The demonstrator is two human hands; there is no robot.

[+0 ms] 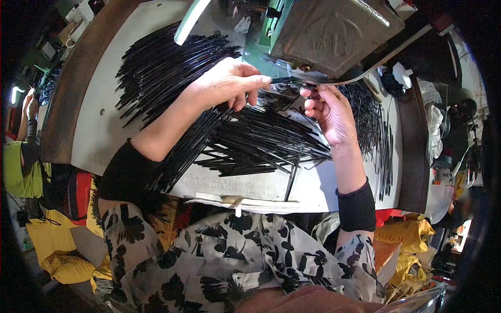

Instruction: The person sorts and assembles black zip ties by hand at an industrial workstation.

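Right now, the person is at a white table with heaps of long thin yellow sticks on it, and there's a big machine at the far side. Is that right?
Not quite: the long thin sticks are black, not yellow, as the head view shows. They do lie in heaps on the white table, and the big machine is at the far side.

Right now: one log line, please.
left hand: pinching dark strip; right hand: fingertips at strip; machine: beyond hands; black strips: piled on table
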